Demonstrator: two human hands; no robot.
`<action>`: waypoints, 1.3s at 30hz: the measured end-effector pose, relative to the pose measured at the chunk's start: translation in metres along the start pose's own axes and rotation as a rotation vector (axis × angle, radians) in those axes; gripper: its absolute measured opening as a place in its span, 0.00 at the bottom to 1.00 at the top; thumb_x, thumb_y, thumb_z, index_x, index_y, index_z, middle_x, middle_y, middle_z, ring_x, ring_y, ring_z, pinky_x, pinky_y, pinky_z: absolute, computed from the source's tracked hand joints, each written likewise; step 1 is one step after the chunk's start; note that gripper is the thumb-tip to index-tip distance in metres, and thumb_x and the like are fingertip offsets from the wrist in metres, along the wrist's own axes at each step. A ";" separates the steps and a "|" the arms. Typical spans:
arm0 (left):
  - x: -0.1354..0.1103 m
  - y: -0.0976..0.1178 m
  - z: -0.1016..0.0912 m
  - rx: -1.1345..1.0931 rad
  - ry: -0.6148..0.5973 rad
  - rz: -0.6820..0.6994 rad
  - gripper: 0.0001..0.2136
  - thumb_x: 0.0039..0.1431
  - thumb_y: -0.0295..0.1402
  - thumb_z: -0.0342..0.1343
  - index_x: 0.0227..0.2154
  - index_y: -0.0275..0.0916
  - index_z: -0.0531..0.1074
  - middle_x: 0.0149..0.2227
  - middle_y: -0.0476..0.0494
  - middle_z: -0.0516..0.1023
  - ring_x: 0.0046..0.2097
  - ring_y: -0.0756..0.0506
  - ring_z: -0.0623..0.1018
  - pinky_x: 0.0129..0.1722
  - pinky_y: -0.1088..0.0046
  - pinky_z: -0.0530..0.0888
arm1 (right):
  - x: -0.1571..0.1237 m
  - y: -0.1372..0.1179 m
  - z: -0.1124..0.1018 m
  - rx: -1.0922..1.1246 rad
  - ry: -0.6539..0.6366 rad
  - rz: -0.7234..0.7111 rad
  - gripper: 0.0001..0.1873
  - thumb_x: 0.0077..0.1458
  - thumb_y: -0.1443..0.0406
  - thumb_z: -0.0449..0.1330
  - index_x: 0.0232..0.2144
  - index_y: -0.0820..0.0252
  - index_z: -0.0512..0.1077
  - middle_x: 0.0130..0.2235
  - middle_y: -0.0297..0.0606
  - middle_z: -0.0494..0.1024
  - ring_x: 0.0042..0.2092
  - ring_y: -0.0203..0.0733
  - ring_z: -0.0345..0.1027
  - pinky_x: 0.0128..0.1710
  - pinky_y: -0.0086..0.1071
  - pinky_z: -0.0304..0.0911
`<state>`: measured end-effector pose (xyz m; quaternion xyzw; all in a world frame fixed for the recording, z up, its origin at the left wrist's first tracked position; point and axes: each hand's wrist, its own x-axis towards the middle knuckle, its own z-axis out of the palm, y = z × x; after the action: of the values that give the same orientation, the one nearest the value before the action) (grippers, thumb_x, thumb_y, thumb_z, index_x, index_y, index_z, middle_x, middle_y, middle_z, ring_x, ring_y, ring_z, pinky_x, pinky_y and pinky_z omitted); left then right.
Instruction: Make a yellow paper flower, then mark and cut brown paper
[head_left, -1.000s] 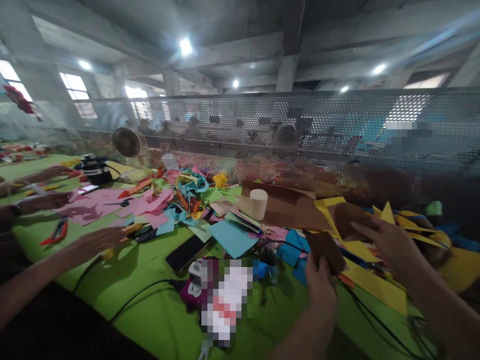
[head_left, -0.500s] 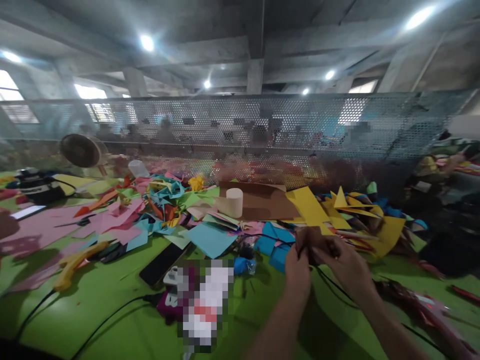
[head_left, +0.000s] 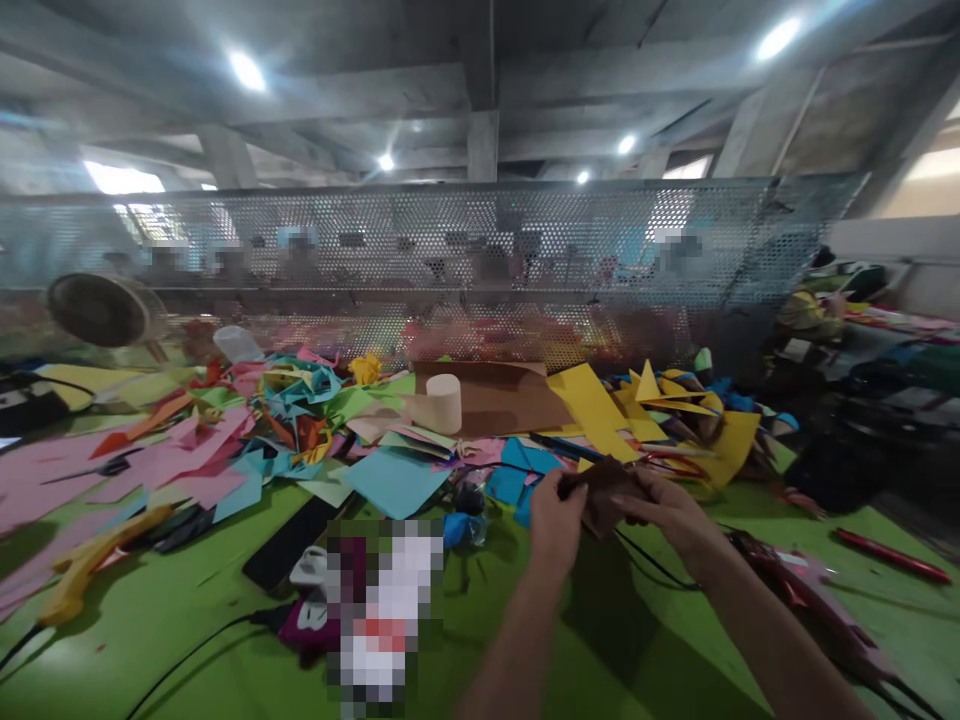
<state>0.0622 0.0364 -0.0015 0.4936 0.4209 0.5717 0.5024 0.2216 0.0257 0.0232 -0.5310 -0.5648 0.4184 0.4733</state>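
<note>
A small piece of dark brown sheet material [head_left: 606, 492], paper or felt, is held up above the green table. My left hand [head_left: 556, 520] pinches its left side, and the fingers of my right hand [head_left: 667, 510] close on its right side. Its exact shape is partly hidden by my fingers. Just behind lie blue pieces [head_left: 519, 468] and yellow sheets [head_left: 592, 408]. A black cable [head_left: 656, 565] runs beneath my hands. Right of my right forearm lies a dark red tool with a cord [head_left: 810, 590], perhaps a glue gun.
A yellow corded tool [head_left: 105, 560], a black phone [head_left: 289, 545] and a purple power socket [head_left: 309, 625] lie on the left. Coloured scraps [head_left: 187, 445], a cream roll [head_left: 444, 403] and a brown sheet [head_left: 502, 395] sit before a perforated metal screen [head_left: 465, 240]. A red pen [head_left: 892, 556] lies right.
The view has turned to the right, so the table things appear further left. Both hands still hold the brown piece, which now looks more spread out between them.
</note>
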 end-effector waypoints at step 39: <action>-0.012 0.029 -0.012 1.030 -0.315 0.199 0.12 0.62 0.28 0.46 0.38 0.41 0.75 0.40 0.41 0.82 0.40 0.42 0.79 0.37 0.70 0.68 | -0.003 0.002 0.010 -0.557 0.120 -0.337 0.11 0.57 0.56 0.59 0.29 0.53 0.76 0.33 0.36 0.80 0.37 0.47 0.73 0.40 0.37 0.63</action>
<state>0.0462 0.0203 0.0227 0.7928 0.5174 0.2556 0.1961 0.2117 0.0231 0.0191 -0.5628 -0.7085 0.1314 0.4050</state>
